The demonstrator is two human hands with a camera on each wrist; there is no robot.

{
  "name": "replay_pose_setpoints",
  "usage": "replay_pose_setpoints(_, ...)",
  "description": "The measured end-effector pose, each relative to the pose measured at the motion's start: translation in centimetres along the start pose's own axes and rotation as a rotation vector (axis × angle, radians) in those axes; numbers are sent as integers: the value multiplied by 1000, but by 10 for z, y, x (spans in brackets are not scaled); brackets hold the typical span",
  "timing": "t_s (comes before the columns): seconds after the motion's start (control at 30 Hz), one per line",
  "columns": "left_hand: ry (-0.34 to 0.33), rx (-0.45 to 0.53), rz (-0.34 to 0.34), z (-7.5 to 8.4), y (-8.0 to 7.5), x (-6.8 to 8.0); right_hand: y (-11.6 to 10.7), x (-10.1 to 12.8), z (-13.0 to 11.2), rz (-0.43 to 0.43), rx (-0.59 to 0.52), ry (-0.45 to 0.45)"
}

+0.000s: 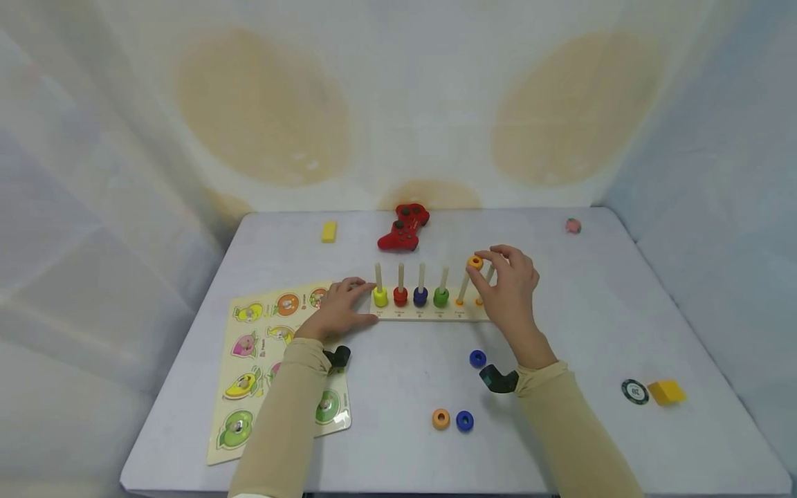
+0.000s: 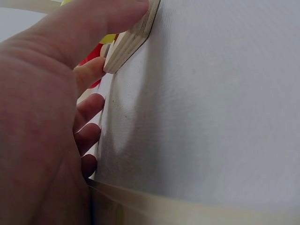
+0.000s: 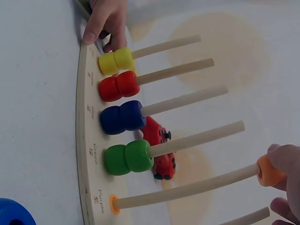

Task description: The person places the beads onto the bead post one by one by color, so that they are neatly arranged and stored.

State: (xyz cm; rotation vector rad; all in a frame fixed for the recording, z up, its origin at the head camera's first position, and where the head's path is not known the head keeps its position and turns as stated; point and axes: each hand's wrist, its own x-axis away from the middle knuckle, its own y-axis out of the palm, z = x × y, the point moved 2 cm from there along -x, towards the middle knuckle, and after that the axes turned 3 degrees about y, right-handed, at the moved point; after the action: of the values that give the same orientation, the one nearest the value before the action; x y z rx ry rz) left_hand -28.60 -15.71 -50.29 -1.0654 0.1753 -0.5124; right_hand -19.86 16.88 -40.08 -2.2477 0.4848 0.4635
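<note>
Peg board, mid-tabletop, and at its left end the left hand grips with thumb and forefinger; if that hold slackens, the base could skid. Along we go, past the green beads, to the orange bead, pinched by the right hand at the fifth peg's tip: off-centre pressure might jam or drop it!

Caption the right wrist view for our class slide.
Right-hand fingers pinch an orange ring at the tip of a wooden peg, while neighbouring pegs carry yellow, red, blue and green rings.
</note>
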Motion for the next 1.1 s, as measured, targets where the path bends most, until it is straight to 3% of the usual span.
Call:
replay_pose_setpoints(0.67,-12,16,-8,2,-1,0,0,-5,-1,-132,114,77)
replay_pose_setpoints(0.97,-9,14,-7,3,-2,0,-9,5,5,-67,17,39)
replay_pose_setpoints(1.1,-6,13,0,3,-2,1,-9,33,8,-94,-54,7)
